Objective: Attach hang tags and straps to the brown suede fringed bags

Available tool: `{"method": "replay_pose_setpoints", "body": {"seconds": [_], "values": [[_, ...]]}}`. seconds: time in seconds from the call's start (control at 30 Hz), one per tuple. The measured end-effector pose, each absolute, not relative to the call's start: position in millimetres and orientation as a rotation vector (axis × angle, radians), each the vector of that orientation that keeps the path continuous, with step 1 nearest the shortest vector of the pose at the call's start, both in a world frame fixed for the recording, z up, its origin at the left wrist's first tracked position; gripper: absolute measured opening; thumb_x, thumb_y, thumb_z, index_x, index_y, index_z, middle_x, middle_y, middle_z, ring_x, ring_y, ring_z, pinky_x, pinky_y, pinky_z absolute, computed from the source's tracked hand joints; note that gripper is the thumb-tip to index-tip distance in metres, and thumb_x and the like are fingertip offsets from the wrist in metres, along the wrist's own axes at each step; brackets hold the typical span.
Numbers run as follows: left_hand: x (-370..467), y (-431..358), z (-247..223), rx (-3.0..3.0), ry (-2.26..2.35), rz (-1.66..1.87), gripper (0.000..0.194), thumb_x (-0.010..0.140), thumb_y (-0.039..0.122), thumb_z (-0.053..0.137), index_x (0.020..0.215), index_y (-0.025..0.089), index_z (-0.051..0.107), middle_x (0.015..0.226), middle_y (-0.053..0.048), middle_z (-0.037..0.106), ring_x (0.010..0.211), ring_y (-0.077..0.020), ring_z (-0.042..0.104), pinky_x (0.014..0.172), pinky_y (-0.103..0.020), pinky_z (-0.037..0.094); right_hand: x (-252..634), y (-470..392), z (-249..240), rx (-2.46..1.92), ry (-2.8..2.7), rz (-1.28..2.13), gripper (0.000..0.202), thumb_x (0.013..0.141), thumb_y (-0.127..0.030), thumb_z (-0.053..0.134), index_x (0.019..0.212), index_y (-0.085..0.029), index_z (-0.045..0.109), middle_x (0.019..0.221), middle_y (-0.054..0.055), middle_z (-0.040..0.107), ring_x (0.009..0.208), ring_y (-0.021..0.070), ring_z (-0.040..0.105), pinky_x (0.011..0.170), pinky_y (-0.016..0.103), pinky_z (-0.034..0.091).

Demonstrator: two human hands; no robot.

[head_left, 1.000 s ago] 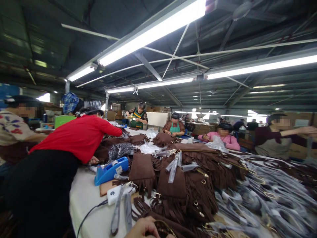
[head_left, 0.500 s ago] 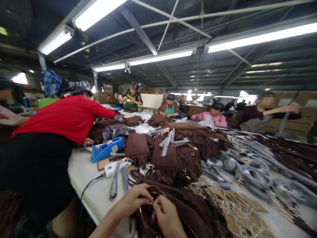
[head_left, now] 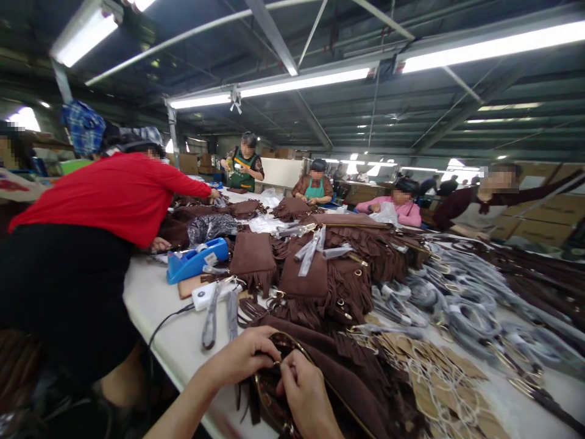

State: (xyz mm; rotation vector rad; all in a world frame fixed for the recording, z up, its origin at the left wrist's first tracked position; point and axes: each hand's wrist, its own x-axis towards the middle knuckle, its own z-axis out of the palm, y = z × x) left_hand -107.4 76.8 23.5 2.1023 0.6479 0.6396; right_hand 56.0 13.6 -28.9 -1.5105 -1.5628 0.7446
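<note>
In front of me is a brown fringed bag (head_left: 351,384), its gold zipper spread apart and its patterned lining partly visible. My left hand (head_left: 247,356) is closed at the far left rim of the opening, thumb and fingers pinching the bag near a tiny gold-coloured bit. Close beside it, my right hand (head_left: 304,390) is over the opening with its fingers pinched together. Whatever lies between the right fingertips is too small and hidden to name. The two sets of fingertips almost touch.
Beyond the bag lie more brown fringed bags (head_left: 304,274), a white corded device (head_left: 205,296) and a blue tape dispenser (head_left: 196,259). Tan tags with white strings (head_left: 439,378) and wrapped straps (head_left: 470,323) cover the right. A person in red (head_left: 109,195) leans over the table at left.
My view has tilted slightly down. Both hands stay at the bag's opening, fingertips close together. The person at far right has stretched an arm further outward.
</note>
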Motion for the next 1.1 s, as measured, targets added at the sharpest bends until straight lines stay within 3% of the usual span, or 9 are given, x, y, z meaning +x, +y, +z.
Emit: {"method": "replay_pose_setpoints", "body": {"seconds": [0.5, 0.67, 0.77, 0.9, 1.03, 1.1], "values": [[-106, 78, 22, 2.164, 0.709, 0.580, 0.019, 0.081, 0.012, 0.057, 0.076, 0.022, 0.073, 0.092, -0.002, 0.069, 0.088, -0.0182, 0.063, 0.080, -0.026, 0.048, 53, 15, -33, -1.406, -1.522, 0.900, 0.009, 0.085, -0.024, 0.047, 0.077, -0.024, 0.044, 0.057, -0.003, 0.059, 0.054, 0.0159, 0.056, 0.057, 0.025, 0.038], [-101, 65, 28, 2.254, 0.808, 0.730, 0.024, 0.084, 0.006, 0.046, 0.079, 0.021, 0.064, 0.123, -0.006, 0.060, 0.114, -0.0220, 0.054, 0.100, -0.033, 0.042, 61, 7, -5, -1.241, -1.418, 1.231, 0.009, 0.079, -0.029, 0.056, 0.079, -0.021, 0.051, 0.066, -0.005, 0.052, 0.057, 0.0127, 0.051, 0.054, 0.023, 0.038], [-100, 55, 38, 2.436, 1.006, 0.869, 0.024, 0.084, 0.006, 0.044, 0.076, 0.020, 0.060, 0.129, -0.008, 0.057, 0.118, -0.0272, 0.049, 0.100, -0.040, 0.040, 70, 1, 6, -1.154, -1.388, 1.438, 0.028, 0.084, -0.043, 0.055, 0.096, -0.018, 0.062, 0.068, -0.004, 0.054, 0.056, 0.0128, 0.052, 0.054, 0.023, 0.041], [-97, 39, 54, 2.479, 1.237, 0.949, 0.022, 0.084, 0.009, 0.040, 0.076, 0.021, 0.056, 0.107, -0.010, 0.062, 0.095, -0.0264, 0.056, 0.080, -0.038, 0.046, 77, 1, 3, -1.214, -1.404, 1.259, 0.050, 0.084, -0.061, 0.053, 0.093, -0.014, 0.070, 0.053, -0.004, 0.051, 0.049, 0.0143, 0.053, 0.053, 0.025, 0.042], [-90, 27, 58, 2.069, 1.114, 0.980, 0.023, 0.094, 0.026, 0.036, 0.083, 0.023, 0.056, 0.068, -0.001, 0.059, 0.060, -0.0167, 0.057, 0.059, -0.028, 0.044, 81, 1, 6, -1.153, -1.293, 1.352, 0.051, 0.078, -0.060, 0.065, 0.092, -0.013, 0.072, 0.056, 0.000, 0.062, 0.047, 0.0135, 0.058, 0.049, 0.023, 0.046], [-83, 25, 54, 1.775, 1.030, 0.932, 0.025, 0.096, 0.039, 0.038, 0.085, 0.023, 0.054, 0.054, 0.004, 0.054, 0.047, -0.0136, 0.053, 0.046, -0.023, 0.037, 84, -1, 14, -1.106, -1.193, 1.424, 0.051, 0.070, -0.057, 0.074, 0.097, -0.014, 0.070, 0.062, 0.001, 0.066, 0.052, 0.0146, 0.063, 0.049, 0.023, 0.050]]}}
